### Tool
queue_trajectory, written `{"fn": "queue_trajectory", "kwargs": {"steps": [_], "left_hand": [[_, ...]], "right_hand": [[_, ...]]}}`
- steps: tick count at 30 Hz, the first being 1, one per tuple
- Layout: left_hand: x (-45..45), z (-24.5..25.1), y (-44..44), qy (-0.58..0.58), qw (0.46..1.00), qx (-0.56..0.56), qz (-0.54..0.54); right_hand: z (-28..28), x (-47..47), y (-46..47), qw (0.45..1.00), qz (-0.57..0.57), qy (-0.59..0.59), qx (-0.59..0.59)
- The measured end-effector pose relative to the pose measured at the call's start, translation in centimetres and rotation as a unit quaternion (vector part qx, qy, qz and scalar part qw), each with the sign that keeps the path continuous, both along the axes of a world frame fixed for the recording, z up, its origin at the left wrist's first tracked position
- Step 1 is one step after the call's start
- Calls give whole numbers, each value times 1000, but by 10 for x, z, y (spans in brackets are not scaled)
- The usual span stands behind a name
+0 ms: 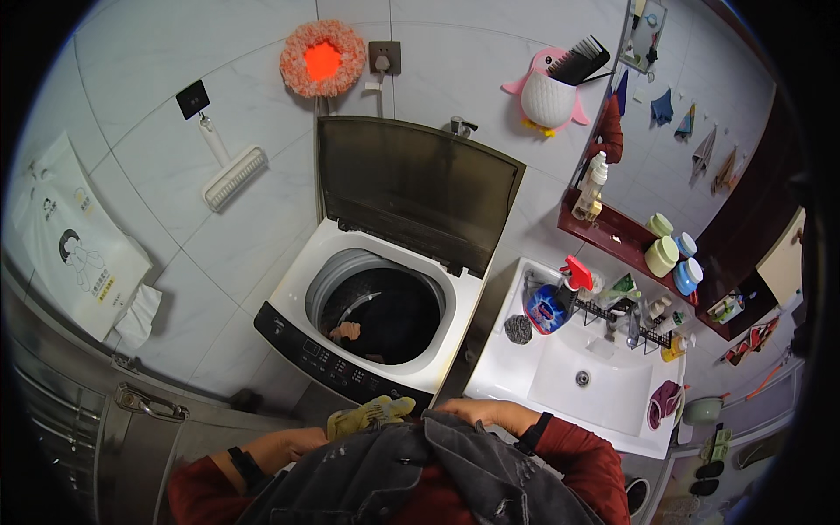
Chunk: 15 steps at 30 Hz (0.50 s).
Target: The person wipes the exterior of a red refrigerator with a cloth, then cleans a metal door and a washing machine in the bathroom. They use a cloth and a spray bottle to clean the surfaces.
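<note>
Low in the view, my left hand [305, 442] is closed at a yellow patterned fabric piece [369, 417], possibly a glove; its fingertips are hidden. My right hand [484, 411] has its fingers curled at the upper edge of a dark grey denim garment [374, 469] with frayed patches. The garment spreads across my front, over red sleeves. Directly ahead stands a top-loading Midea washing machine [467, 305] with its smoked lid [420, 187] raised. Inside the drum [400, 312] lie dark contents and a small tan-pink piece of fabric [346, 331].
To the right is a white washbasin [590, 407] with a red-topped spray bottle [551, 305] and steel scouring pad [518, 329]. Jars [661, 256] line a dark red shelf [590, 226]. A metal-handled door [151, 403] stands left; a brush [235, 177] hangs on the wall.
</note>
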<state>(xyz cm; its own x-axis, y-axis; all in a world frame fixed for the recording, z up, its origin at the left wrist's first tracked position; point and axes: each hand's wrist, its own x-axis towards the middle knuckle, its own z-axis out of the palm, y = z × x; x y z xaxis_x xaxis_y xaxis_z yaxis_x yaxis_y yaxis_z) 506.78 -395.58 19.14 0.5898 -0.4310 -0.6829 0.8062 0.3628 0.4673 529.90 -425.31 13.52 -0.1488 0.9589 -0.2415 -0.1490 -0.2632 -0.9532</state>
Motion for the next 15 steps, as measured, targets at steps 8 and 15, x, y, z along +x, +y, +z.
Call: {"fn": "queue_trajectory", "kwargs": {"steps": [8,15], "left_hand": [[53,15,-38,-98,993,59,-7],[96,20,-50,-84,979,147,-114]], "right_hand": [[-1,3,-27,992,-17,54,-109],[5,-3,-61,990,-8,-57,-126]]}}
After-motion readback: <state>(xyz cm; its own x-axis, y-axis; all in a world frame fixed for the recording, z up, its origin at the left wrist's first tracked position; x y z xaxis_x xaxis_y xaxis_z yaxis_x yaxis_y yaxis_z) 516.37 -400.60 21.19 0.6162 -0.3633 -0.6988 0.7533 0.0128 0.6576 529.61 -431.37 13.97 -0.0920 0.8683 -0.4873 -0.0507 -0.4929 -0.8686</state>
